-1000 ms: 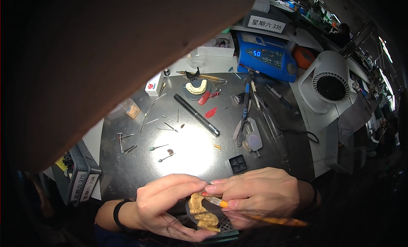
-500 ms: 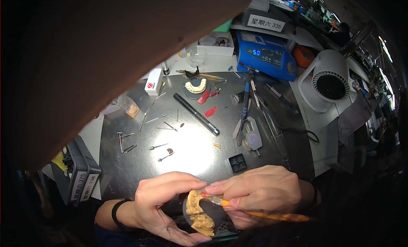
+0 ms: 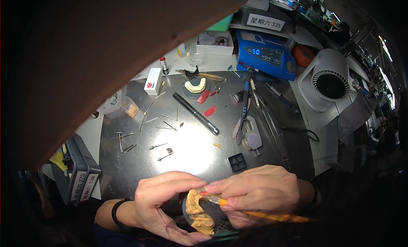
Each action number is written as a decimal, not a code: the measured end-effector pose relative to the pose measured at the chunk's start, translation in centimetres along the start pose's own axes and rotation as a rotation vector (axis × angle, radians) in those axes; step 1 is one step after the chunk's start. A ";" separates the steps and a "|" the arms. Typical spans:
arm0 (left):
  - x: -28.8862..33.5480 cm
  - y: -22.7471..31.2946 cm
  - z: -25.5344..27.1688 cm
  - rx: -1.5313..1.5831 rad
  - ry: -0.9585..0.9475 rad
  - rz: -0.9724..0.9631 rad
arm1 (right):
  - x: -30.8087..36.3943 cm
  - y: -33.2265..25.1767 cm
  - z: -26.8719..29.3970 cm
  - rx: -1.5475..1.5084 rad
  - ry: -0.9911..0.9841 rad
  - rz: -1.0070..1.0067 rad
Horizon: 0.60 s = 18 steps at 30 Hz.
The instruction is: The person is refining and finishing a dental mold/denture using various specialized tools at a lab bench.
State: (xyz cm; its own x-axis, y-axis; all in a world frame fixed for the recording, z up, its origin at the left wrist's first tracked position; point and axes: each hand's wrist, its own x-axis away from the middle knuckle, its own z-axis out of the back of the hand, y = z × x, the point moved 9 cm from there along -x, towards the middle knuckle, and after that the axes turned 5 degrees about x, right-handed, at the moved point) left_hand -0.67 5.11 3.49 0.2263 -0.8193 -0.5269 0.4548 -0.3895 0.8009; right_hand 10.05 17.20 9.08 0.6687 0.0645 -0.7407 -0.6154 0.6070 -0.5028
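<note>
My left hand [image 3: 155, 198] is closed round a tan dental model [image 3: 198, 214], a curved row of teeth on a round, dark base. The thumb and fingers grip it at opposite ends. In my right hand [image 3: 265, 191] is a slim tool with an orange handle [image 3: 255, 214] and a pale, shiny front part. The front of this tool lies against the upper end of the model, where a small red spot shows at my right fingertips. Its exact tip is hidden, so I cannot tell its kind. Both hands meet at that end of the model.
Loose burs [image 3: 165, 155] lie beyond my hands, with a black pen-shaped tube [image 3: 195, 113] and a small black tray [image 3: 237, 162]. Farther back are a cream dental model [image 3: 195, 86], red scraps [image 3: 209, 111], a blue control unit [image 3: 265, 55] and a white fan [image 3: 325, 81]. Grey bins [image 3: 80, 170] stand left.
The orange-handled tool and my right fingers have shifted very slightly left at the model. My left hand keeps its grip. A red-topped tube at the back now shows more fully.
</note>
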 end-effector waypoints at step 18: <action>-1.8 1.1 1.3 0.011 -0.082 0.035 | 3.6 4.8 2.4 0.871 -0.325 0.068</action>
State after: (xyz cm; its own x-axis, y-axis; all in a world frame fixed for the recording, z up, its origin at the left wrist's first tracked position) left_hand -1.71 5.61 5.70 0.1698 -0.8640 -0.4740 0.4379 -0.3647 0.8217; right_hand 10.49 22.22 5.04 0.8074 0.2604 -0.5294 -0.2156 0.9655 0.1462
